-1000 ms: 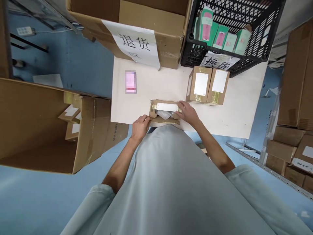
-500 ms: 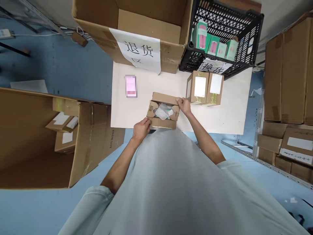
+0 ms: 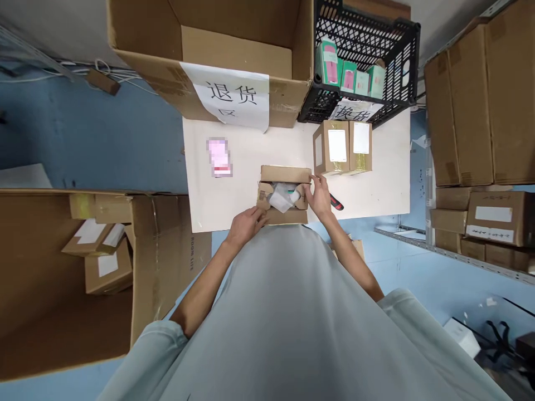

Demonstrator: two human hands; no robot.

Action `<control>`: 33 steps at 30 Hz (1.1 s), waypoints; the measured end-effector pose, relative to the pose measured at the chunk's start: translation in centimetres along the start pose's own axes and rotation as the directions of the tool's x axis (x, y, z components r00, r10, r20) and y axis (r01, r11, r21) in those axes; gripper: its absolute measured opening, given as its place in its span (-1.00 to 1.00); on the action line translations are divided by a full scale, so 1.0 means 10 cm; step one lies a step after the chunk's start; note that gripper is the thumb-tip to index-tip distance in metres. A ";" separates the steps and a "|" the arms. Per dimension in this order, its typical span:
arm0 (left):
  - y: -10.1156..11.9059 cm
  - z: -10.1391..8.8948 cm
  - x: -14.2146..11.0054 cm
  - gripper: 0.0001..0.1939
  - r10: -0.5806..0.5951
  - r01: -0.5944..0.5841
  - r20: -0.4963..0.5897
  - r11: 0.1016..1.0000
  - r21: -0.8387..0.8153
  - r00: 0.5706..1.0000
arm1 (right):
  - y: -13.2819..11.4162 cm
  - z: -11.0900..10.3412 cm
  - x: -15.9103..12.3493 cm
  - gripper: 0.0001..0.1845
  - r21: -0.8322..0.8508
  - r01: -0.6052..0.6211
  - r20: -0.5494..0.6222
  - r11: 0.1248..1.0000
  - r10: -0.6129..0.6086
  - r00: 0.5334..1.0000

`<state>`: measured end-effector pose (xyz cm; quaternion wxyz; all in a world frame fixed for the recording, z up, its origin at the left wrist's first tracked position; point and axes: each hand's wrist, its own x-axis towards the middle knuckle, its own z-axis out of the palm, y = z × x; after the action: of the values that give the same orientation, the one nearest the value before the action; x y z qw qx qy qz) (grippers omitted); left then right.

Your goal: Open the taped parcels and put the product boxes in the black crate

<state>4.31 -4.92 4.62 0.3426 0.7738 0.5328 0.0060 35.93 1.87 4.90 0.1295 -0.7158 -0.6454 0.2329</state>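
Note:
A small cardboard box lies with its flaps folded out at the table's near edge. Inside it sits something in clear plastic wrap with bits of green and white, its kind hidden. My left hand rests at the box's near left corner, fingers stretched out and touching the front flap. At the right end, my right hand has its thumb over the side flap and its fingers along the outside, holding the box there. A red and black utility knife lies just right of that hand.
Two taped boxes with white labels stand at the back right of the white table. Behind are a large carton and a black crate with green boxes. A pixelated pink item lies left. Another large carton holds parcels.
My right hand has shifted from the far flap's corner down to the box's right side flap, baring the utility knife. The left fingers have stretched onto the front flap. The view has shifted slightly.

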 end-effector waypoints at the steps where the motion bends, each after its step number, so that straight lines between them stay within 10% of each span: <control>1: 0.02 -0.05 0.04 -0.66 0.001 -0.001 -0.003 1.000 0.013 1.000 | -0.05 -0.02 -0.12 -0.49 -0.022 0.034 -0.014 0.999 -0.035 0.999; 9: 0.19 -0.34 0.44 -0.54 -0.021 -0.015 0.164 0.977 0.215 0.986 | -0.52 0.02 -0.55 -0.54 -0.303 0.273 0.366 0.913 -0.153 0.918; 22: -0.31 -0.26 0.20 -0.60 -0.056 0.074 -0.230 0.994 0.074 0.972 | 0.01 -0.09 -0.78 -0.51 -0.331 0.031 0.120 0.943 0.009 0.993; 33: -0.12 -0.22 0.44 -0.69 -0.174 0.216 -0.310 0.971 0.105 0.935 | -0.01 0.03 -0.56 -0.47 -0.263 0.330 0.314 0.906 -0.243 0.918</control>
<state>4.40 0.06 4.10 0.2029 0.7289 0.6518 0.0521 35.36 -3.67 5.64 -0.0420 -0.5844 -0.7846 0.2031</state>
